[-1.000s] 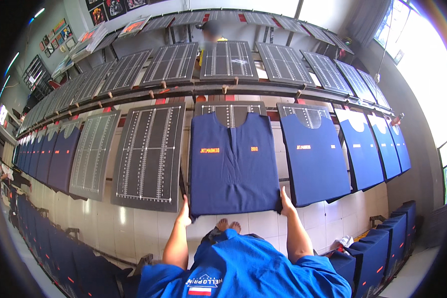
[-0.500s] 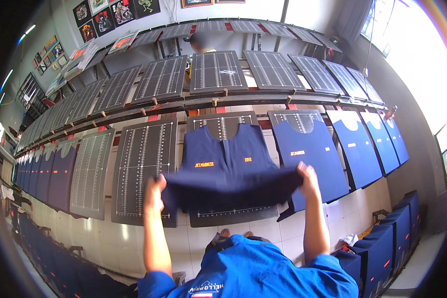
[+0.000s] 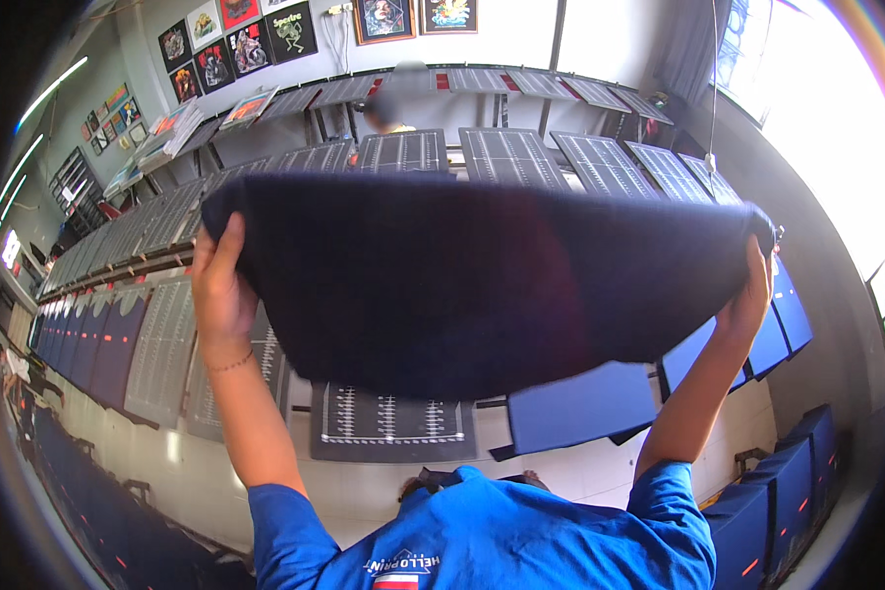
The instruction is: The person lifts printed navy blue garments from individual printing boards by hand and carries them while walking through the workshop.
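A dark navy shirt panel [image 3: 492, 285] is stretched wide in front of me, raised off the boards. My left hand [image 3: 222, 290] is closed on its left corner, thumb toward me. At the opposite corner my right hand [image 3: 749, 290] grips the cloth the same way. The panel sags along its lower edge and looks slightly blurred. Beneath it shows the lower end of a dark printing board [image 3: 393, 425] with white ruled markings. Most of that board is hidden behind the cloth.
To the right, blue panels [image 3: 585, 405] lie on neighbouring boards. More marked boards [image 3: 162, 349] run left, and another row [image 3: 511, 157] stands beyond. A person [image 3: 388, 116] is behind that row. Navy panels [image 3: 757, 506] rest on a rack at lower right.
Both hands have risen and spread apart, lifting the shirt panel off the board. Its printed chest side no longer shows. My view has tilted upward a little.
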Demonstrator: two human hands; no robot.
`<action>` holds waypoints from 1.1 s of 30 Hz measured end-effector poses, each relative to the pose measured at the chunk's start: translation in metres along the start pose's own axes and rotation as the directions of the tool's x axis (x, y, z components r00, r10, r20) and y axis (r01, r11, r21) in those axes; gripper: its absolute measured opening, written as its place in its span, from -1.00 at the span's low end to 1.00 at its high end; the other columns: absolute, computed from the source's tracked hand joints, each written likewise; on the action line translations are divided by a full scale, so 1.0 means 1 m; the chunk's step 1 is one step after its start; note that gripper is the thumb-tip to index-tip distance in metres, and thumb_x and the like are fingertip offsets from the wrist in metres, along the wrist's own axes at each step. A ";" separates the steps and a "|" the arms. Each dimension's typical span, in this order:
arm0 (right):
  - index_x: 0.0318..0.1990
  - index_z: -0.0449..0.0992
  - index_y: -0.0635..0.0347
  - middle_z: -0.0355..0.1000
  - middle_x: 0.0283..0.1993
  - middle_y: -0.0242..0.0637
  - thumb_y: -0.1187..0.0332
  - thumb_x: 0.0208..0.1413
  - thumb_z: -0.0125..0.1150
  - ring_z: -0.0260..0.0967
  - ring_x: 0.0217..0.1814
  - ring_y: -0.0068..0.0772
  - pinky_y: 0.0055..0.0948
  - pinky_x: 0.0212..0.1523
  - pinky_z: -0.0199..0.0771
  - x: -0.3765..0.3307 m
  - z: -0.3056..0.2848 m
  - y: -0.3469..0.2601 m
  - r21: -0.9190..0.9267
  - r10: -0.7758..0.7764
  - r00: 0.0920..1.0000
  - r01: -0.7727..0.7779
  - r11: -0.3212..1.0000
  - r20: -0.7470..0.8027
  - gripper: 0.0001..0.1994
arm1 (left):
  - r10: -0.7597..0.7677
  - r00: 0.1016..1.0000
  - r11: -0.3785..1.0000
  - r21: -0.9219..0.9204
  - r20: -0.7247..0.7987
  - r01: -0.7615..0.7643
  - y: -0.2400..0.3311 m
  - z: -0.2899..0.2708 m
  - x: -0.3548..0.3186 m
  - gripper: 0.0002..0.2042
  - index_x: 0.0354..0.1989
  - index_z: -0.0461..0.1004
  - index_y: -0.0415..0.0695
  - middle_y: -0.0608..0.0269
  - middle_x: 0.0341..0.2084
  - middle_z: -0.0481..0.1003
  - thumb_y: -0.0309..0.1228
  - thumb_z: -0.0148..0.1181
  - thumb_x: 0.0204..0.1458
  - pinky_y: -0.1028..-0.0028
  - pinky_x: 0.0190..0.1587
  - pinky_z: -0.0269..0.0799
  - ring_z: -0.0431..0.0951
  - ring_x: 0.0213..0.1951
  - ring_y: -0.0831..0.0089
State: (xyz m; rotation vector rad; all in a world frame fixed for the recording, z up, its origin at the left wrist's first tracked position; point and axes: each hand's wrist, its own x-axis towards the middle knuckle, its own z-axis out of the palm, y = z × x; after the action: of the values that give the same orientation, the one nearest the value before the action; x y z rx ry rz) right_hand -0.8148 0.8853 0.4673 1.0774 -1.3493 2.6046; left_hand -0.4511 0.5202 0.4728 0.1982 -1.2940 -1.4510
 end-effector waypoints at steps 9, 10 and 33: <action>-0.17 0.53 0.25 0.49 -0.25 -0.25 0.29 0.10 0.13 0.41 -0.21 -0.46 -0.46 -0.14 0.37 0.105 -0.195 0.083 -0.457 0.289 0.951 -0.307 0.835 -0.112 -0.76 | -0.416 0.905 0.896 0.133 -0.085 0.424 -0.196 0.101 0.001 -0.72 -0.08 0.48 -0.26 0.18 -0.21 0.54 -0.34 0.07 0.14 0.49 -0.08 0.43 0.54 -0.20 0.44; -0.19 0.53 0.26 0.49 -0.26 -0.24 0.31 0.10 0.13 0.43 -0.22 -0.45 -0.46 -0.16 0.39 0.113 -0.199 0.082 -0.348 0.372 0.911 -0.412 0.842 -0.179 -0.78 | -0.441 0.889 0.881 0.127 -0.122 0.455 -0.200 0.131 -0.003 -0.73 -0.09 0.48 -0.25 0.17 -0.20 0.54 -0.34 0.08 0.13 0.48 -0.05 0.42 0.54 -0.18 0.41; -0.04 0.40 0.35 0.47 -0.18 -0.25 0.37 0.06 0.19 0.42 -0.17 -0.44 -0.40 -0.16 0.41 -0.201 -0.447 0.151 -0.228 0.874 0.361 -0.927 0.298 -0.325 -0.67 | -0.712 0.637 0.559 0.310 -0.295 0.769 -0.312 0.092 -0.402 -0.84 -0.22 0.40 -0.30 0.35 -0.37 0.42 -0.43 0.04 0.14 0.57 -0.20 0.30 0.35 -0.29 0.63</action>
State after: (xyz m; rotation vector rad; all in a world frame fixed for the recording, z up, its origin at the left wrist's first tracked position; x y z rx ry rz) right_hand -0.9624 1.1717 0.0688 -0.1033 -2.9170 2.5706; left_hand -0.5582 0.8166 0.0629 1.2594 -1.4624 -1.7858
